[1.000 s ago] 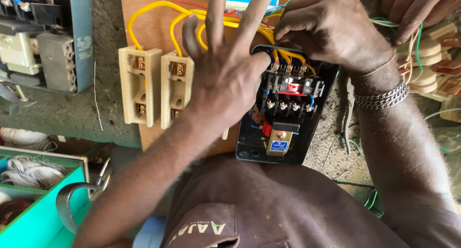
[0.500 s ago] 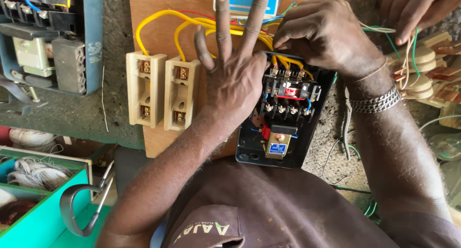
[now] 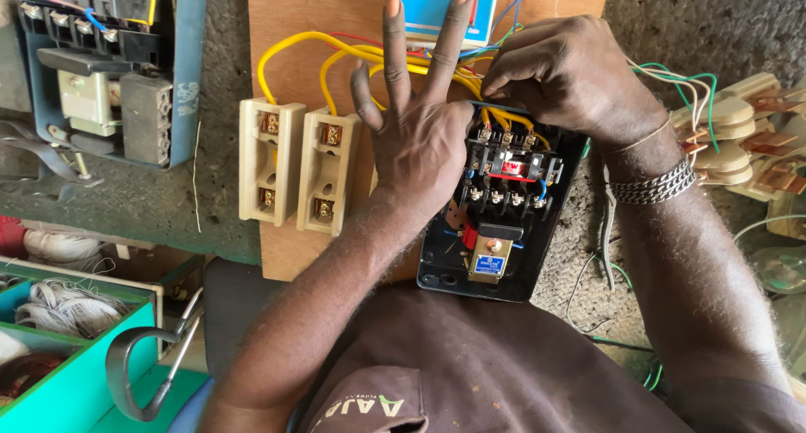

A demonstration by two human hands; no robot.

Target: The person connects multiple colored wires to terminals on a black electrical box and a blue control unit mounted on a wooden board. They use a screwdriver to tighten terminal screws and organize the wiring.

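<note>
Left hand (image 3: 420,139) covers the black starter box's (image 3: 495,232) left terminals. Right hand (image 3: 571,80) hides the yellow wires' (image 3: 336,51) ends; fingertip grip can't be made out. Blue panel (image 3: 437,9) cut off at top edge.

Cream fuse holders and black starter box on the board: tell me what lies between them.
In the head view, the left hand and its forearm lie between the cream fuse holders and the black starter box, with yellow wires arching above.

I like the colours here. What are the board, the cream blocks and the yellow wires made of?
Board: probably wood, matt brown with faint grain. Cream blocks: look like ceramic or plastic, smooth, with coppery metal clips. Yellow wires: glossy plastic coating.
</note>
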